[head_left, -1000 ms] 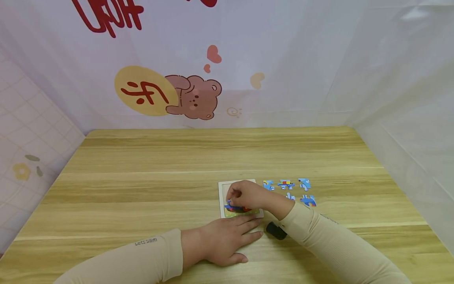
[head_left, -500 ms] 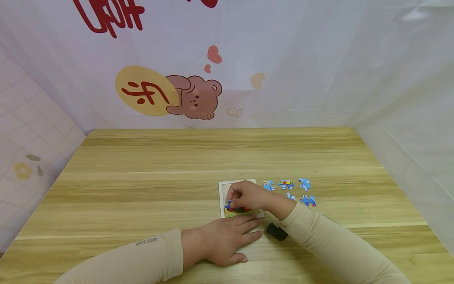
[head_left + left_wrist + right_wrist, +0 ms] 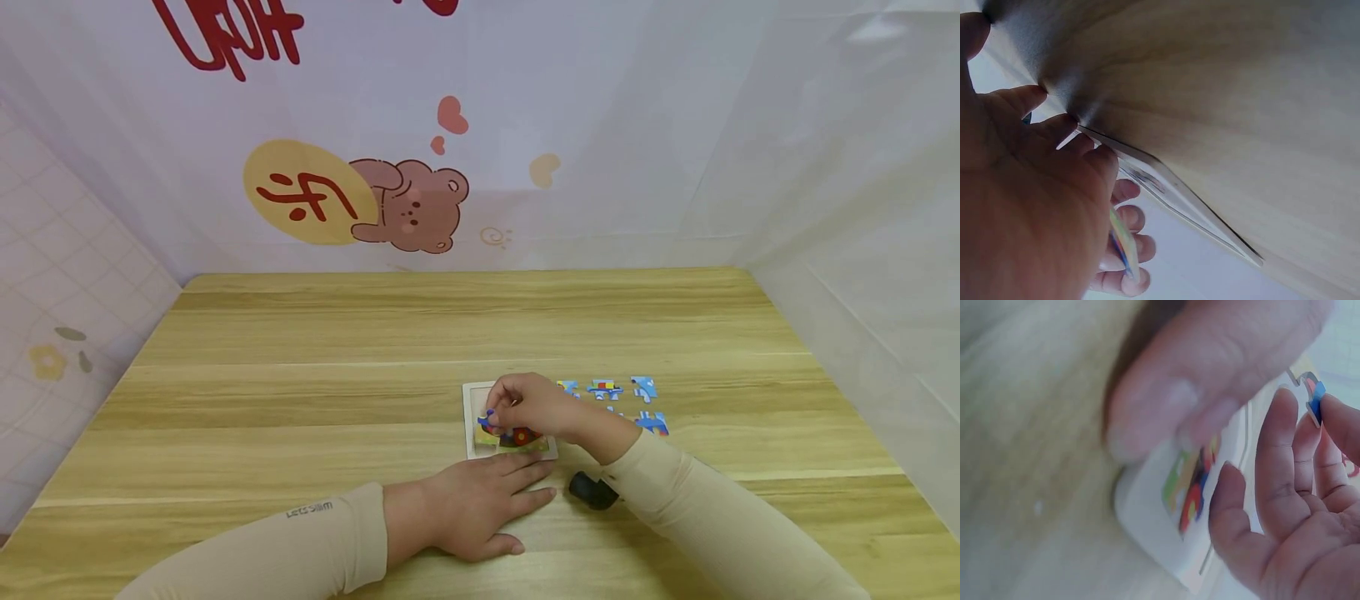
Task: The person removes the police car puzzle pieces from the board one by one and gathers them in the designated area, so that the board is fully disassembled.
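My right hand [image 3: 534, 407] pinches a jigsaw piece [image 3: 487, 432] between thumb and fingers, over the left part of a small pale puzzle tray [image 3: 468, 417]. In the right wrist view this piece [image 3: 1317, 400] shows blue and is tilted; in the left wrist view its thin edge [image 3: 1124, 244] appears. Assembled pieces [image 3: 523, 437] with red and green print lie in the tray's near right, partly hidden by the right hand. My left hand [image 3: 476, 510] lies palm down with straight fingers, its fingertips at the tray's near rim.
Several loose blue jigsaw pieces [image 3: 651, 423] lie on the wooden table [image 3: 337, 333] right of the tray, some partly covered by the right arm. A black device [image 3: 592, 490] sits under the right wrist. Printed white cloth [image 3: 600, 125] stands behind the table.
My right hand has risen slightly and moved right, lifting the jigsaw piece from the tray's near left corner. Bare tray shows there now. The left hand stays put.
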A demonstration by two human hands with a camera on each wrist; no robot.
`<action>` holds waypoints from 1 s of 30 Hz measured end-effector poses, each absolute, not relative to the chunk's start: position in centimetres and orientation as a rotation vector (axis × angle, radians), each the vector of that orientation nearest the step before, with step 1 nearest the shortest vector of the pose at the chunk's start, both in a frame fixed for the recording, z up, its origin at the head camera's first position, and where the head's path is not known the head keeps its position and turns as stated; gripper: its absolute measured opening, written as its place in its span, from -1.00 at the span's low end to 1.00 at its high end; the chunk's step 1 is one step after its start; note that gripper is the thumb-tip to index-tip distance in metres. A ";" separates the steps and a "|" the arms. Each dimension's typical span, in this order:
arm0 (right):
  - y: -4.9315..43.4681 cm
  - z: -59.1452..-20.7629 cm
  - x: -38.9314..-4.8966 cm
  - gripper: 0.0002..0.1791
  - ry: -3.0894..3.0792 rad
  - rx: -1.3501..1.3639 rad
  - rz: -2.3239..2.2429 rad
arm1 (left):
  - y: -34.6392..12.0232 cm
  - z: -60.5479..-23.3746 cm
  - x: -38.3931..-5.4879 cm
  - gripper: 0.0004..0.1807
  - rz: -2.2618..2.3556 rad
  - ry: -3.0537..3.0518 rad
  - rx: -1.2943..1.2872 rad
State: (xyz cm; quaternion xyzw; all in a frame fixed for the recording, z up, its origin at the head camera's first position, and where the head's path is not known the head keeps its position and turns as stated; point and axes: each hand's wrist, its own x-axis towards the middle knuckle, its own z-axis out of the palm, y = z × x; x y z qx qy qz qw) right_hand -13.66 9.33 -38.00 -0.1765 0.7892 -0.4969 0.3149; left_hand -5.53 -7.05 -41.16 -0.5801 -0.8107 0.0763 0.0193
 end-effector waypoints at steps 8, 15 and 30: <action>11.2 -36.9 -13.9 -0.90 2.130 -0.494 -1.362 | -7.1 -41.0 -5.6 -0.31 0.221 -2.540 -1.811; 13.4 -37.0 -14.0 -0.89 2.174 -0.488 -1.304 | -7.1 -41.0 -5.6 -0.32 0.206 -2.561 -1.811; 17.5 -38.2 -12.9 -0.92 2.173 -0.546 -1.229 | -7.2 -41.1 -5.5 -0.32 0.213 -2.565 -1.791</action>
